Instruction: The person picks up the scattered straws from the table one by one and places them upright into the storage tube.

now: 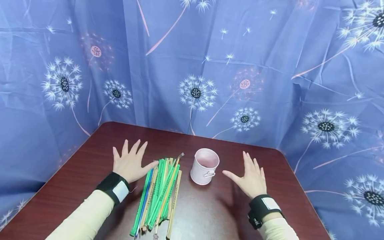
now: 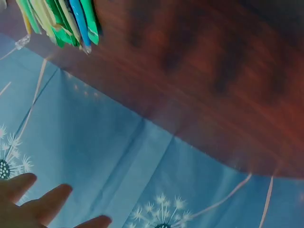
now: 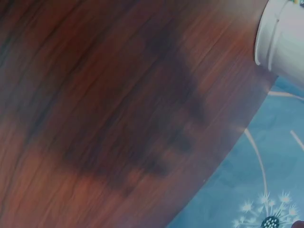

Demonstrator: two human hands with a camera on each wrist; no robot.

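A loose pile of long, thin wrapped sticks (image 1: 162, 193) lies lengthwise on the table, mostly green and tan, with a blue one (image 2: 80, 21) and a yellow one among them. My left hand (image 1: 130, 165) is spread beside the pile's left side, holding nothing; its thumb tip appears close to the far ends. A small pale pink bucket (image 1: 201, 171) stands upright right of the pile, its handle folded at the side. My right hand (image 1: 250, 178) hovers right of the bucket (image 3: 285, 42), fingers extended and apart from it. Contents of the bucket cannot be made out.
The dark red-brown table (image 1: 207, 213) has rounded far corners. A blue curtain (image 1: 168, 83) with dandelion prints hangs behind and along both sides. Black bands (image 1: 264, 208) with cameras sit on both wrists.
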